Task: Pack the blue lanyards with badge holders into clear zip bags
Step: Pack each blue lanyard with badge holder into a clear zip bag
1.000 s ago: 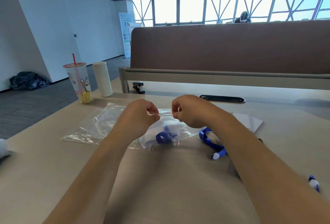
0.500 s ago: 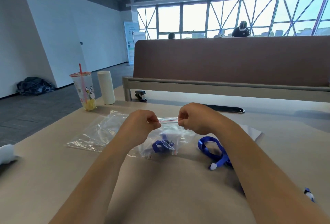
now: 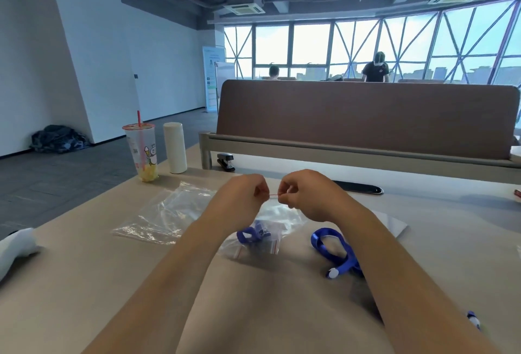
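Observation:
My left hand (image 3: 242, 198) and my right hand (image 3: 306, 194) pinch the red zip strip at the top of a clear zip bag (image 3: 277, 219), fingertips close together above the table. Inside the bag, at its bottom, lies a bunched blue lanyard (image 3: 251, 235) with a badge holder. A second blue lanyard (image 3: 335, 249) with a white end lies loose on the table under my right forearm. A pile of clear zip bags (image 3: 166, 212) lies flat to the left. Another blue and white piece (image 3: 473, 321) shows at the lower right.
On the beige table (image 3: 84, 269) stand a plastic drink cup (image 3: 141, 153) with a red straw, a white cylinder (image 3: 175, 147) and a black stapler (image 3: 227, 162). A brown divider panel (image 3: 366, 116) runs across the back. White paper (image 3: 394, 225) lies right; a white object (image 3: 17, 249) left.
My two hands have come closer together along the zip strip. The camera has tilted up, so the hands and bag sit lower in view.

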`<state>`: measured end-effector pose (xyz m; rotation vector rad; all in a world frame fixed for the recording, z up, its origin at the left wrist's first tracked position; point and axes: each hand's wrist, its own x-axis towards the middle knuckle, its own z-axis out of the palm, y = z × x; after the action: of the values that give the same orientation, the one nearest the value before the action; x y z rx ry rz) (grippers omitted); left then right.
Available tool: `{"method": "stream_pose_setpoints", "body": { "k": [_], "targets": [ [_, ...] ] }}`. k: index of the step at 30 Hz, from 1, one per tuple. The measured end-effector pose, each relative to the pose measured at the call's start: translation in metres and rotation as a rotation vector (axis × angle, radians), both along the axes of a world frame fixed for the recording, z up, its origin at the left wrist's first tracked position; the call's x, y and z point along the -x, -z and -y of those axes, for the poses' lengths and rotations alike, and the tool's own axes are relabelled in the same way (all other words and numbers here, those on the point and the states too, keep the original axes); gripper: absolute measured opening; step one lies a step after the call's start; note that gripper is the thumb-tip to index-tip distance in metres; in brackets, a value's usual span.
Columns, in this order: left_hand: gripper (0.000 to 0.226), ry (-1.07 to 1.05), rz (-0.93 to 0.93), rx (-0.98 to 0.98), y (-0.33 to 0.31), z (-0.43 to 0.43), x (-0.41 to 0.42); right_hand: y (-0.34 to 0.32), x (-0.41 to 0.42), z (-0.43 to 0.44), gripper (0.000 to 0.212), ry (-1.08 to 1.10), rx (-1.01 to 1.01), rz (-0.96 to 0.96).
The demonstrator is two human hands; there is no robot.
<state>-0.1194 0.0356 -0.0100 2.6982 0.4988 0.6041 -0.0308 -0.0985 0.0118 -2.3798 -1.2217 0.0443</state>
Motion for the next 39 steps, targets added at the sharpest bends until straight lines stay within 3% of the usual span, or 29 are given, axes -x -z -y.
{"method": "stream_pose_setpoints", "body": {
  "k": [10, 26, 33, 39],
  "targets": [
    [0.025, -0.041, 0.087, -0.019, 0.007, -0.003, 0.014, -0.002, 0.001, 0.023, 0.005, 0.1, -0.164, -0.056],
    [0.008, -0.098, 0.055, 0.09, -0.002, -0.013, 0.05, -0.006, 0.015, 0.036, 0.015, 0.218, -0.28, -0.134],
    [0.006, -0.124, 0.149, 0.324, 0.002, -0.027, 0.065, -0.001, 0.017, 0.043, 0.013, 0.196, -0.567, -0.486],
    [0.005, -0.113, 0.434, 0.972, -0.002, -0.02, 0.066, 0.003, 0.02, 0.038, 0.015, 0.215, -0.694, -0.544]
  ]
}}
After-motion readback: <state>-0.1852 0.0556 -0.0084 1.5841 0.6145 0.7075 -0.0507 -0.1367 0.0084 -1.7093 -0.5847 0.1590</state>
